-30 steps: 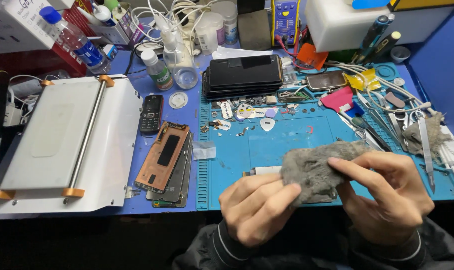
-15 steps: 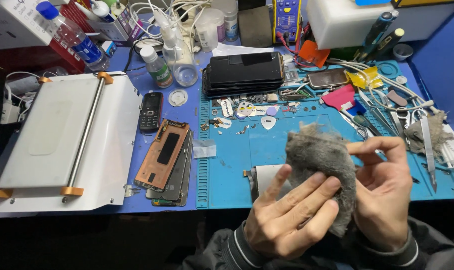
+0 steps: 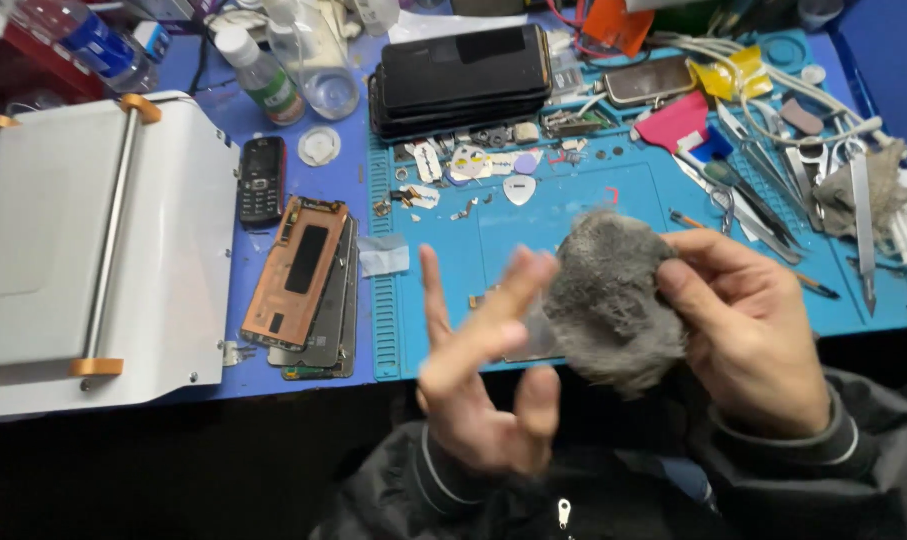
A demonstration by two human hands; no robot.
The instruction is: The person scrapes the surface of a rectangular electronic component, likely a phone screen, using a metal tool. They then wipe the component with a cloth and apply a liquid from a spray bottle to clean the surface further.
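Observation:
My right hand (image 3: 748, 330) grips a crumpled grey cloth (image 3: 608, 295) above the near edge of the blue work mat (image 3: 573, 200). My left hand (image 3: 483, 365) is blurred beside the cloth on its left, fingers spread apart, holding nothing; its fingertips are close to the cloth. A thin pale flat piece shows partly behind the left fingers and the cloth; what it is cannot be told.
A white machine with a metal bar (image 3: 83, 240) stands at left. Stacked phone back panels (image 3: 308, 285) and a small black keypad phone (image 3: 261, 180) lie beside it. Dark phones are stacked (image 3: 463, 75) at the back. Tweezers and tools (image 3: 803, 180) crowd the right; bottles (image 3: 263, 70) stand behind.
My left hand has come off the cloth and spread its fingers. The cloth has stayed bunched in my right hand. The camera has moved closer to the table.

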